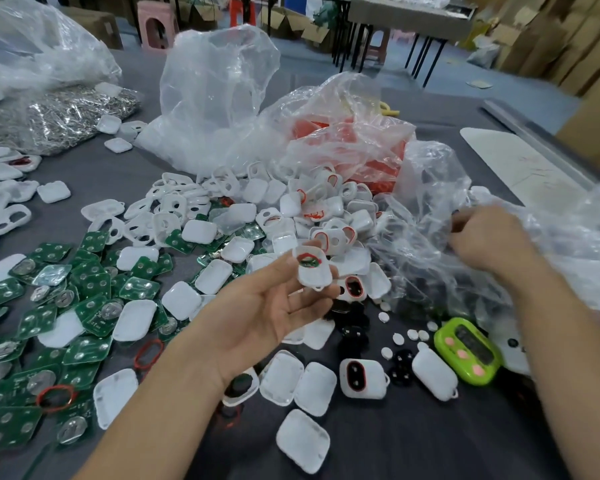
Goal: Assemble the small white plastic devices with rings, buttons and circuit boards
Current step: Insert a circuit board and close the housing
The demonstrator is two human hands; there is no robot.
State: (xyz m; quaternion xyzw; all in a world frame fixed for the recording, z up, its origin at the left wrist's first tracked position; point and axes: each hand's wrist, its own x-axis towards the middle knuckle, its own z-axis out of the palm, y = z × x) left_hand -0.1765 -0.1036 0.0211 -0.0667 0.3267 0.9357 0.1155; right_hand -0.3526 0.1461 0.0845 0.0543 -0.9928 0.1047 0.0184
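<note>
Grey table (413, 445): white shell (313, 271), ring-end away.

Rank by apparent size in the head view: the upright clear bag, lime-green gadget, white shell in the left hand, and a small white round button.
1. upright clear bag
2. lime-green gadget
3. white shell, pinched in the left hand; raised nearer the camera, so it may look oversized
4. small white round button

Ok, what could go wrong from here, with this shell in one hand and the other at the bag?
1. The left hand holds the white shell only at its fingertips; it could slip, or its red ring might pop loose.
2. The right hand is at the clear bag; tugging it might scatter the small white buttons lying beside it.
</note>
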